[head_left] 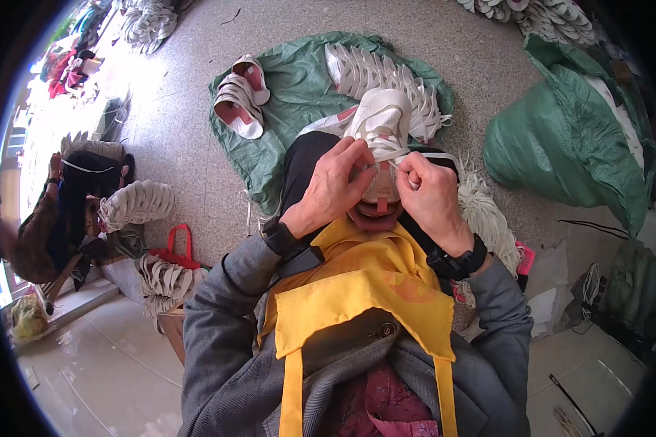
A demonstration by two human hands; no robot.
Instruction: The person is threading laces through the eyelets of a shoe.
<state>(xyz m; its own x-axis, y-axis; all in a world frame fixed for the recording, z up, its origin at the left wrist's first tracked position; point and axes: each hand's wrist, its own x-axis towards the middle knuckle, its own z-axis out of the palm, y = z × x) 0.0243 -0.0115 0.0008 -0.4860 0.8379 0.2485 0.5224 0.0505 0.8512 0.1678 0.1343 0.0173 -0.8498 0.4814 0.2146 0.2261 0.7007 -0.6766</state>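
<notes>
A white sneaker (383,116) with pinkish-red lining lies between my knees, its toe pointing away from me. My left hand (333,182) is closed in a pinch at the left side of its tongue, on a white shoelace. On the other side, my right hand (434,193) pinches the shoelace (395,162) close to the eyelets. Something small and shiny shows within the curled right fingers; its kind is unclear. Over my lap hangs a yellow apron (357,291).
A green woven sheet (291,95) lies ahead, bearing a pair of sneakers (240,98) and a row of white shoes (390,73). At right stand a green sack (554,138) and a bundle of white laces (485,211). Another person (47,211) sits at far left beside stacked shoes (138,204).
</notes>
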